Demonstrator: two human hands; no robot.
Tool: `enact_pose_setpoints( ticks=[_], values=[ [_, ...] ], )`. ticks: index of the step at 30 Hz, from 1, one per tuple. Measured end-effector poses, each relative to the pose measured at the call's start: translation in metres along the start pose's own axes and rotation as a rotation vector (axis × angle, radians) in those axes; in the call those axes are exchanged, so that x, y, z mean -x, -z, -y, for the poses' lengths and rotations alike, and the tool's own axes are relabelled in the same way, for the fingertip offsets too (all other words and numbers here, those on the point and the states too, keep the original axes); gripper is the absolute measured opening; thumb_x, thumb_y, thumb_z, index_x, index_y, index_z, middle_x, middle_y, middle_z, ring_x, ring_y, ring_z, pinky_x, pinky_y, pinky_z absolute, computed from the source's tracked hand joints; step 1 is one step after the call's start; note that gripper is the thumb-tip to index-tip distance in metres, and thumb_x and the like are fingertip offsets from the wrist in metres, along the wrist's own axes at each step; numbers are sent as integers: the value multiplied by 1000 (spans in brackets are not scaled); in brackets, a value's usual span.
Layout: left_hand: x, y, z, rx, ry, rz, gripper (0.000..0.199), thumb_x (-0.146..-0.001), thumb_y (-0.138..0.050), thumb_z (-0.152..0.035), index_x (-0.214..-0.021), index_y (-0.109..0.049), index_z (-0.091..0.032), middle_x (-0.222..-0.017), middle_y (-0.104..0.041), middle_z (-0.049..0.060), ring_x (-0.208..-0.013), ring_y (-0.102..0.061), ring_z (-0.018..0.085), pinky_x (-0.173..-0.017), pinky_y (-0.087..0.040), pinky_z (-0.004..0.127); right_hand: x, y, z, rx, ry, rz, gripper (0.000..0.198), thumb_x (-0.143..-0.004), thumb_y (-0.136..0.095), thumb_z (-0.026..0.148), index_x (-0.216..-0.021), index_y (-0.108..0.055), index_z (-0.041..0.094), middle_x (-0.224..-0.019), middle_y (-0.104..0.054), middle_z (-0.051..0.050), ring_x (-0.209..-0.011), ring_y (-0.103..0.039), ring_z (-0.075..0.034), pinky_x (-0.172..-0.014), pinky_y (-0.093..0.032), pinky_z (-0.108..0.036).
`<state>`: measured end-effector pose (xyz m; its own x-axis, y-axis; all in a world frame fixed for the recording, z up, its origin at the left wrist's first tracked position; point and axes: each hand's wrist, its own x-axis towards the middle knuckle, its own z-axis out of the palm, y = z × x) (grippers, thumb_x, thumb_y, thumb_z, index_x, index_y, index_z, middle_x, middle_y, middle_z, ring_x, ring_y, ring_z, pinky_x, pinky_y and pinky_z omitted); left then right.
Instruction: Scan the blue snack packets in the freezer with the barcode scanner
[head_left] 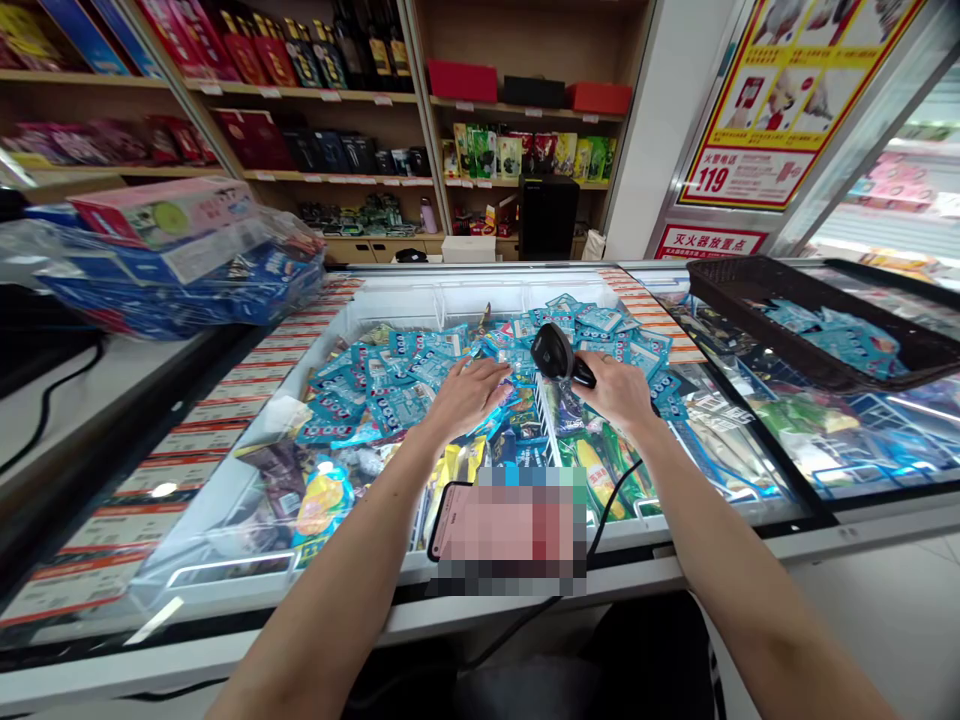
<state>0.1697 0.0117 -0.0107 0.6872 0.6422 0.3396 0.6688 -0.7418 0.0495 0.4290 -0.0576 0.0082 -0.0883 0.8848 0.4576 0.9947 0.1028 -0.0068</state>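
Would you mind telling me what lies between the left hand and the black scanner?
In the head view, blue packets lie between the left hand and the black scanner.

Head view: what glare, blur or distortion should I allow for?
In the head view, white glare spots lower left on the freezer; head view, a pixelated block hides much of the phone; head view, shelves lean at upper left, likely wide-angle distortion.

I count one barcode scanner (551,352), dozens of blue packets (405,375), one brown tray (750,282) and one smartphone (480,530).
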Motion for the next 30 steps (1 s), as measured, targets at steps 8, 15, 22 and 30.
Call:
enact_pose_setpoints(
  ticks=[8, 15, 22, 30],
  values=[
    [3, 6, 1, 91, -28, -120, 38, -96, -31, -40, -104, -62, -20, -111, -63, 8, -107, -54, 21, -94, -40, 39, -1, 0, 2, -7, -7, 21, 39, -85, -54, 42, -122, -54, 27, -106, -68, -3, -88, -63, -21, -62, -36, -27],
    [4, 4, 5, 258, -37, -67, 42, -97, -27, -41, -100, -63, -20, -105, -65, 7, -101, -58, 19, -90, -45, 37, 0, 0, 3, -10, -10, 13, 39, -87, -52, 44, -122, -54, 28, -106, -68, -3, -88, -63, -22, -64, -37, -27],
    [4, 4, 5, 226, -93, -61, 41, -94, -36, -42, -128, -51, -26, -130, -56, 6, -120, -49, 22, -100, -40, 42, -2, 3, 7, -1, -4, 46, 41, -87, -51, 43, -125, -53, 27, -109, -67, -4, -88, -63, -21, -65, -38, -27],
    [4, 1, 6, 125, 11, -75, 45, -90, -42, -49, -128, -53, -28, -116, -57, 9, -112, -51, 25, -97, -40, 47, -1, 4, 6, -1, 20, 21, 40, -87, -51, 42, -124, -53, 28, -109, -67, -3, -87, -63, -20, -64, -37, -27]
  ],
)
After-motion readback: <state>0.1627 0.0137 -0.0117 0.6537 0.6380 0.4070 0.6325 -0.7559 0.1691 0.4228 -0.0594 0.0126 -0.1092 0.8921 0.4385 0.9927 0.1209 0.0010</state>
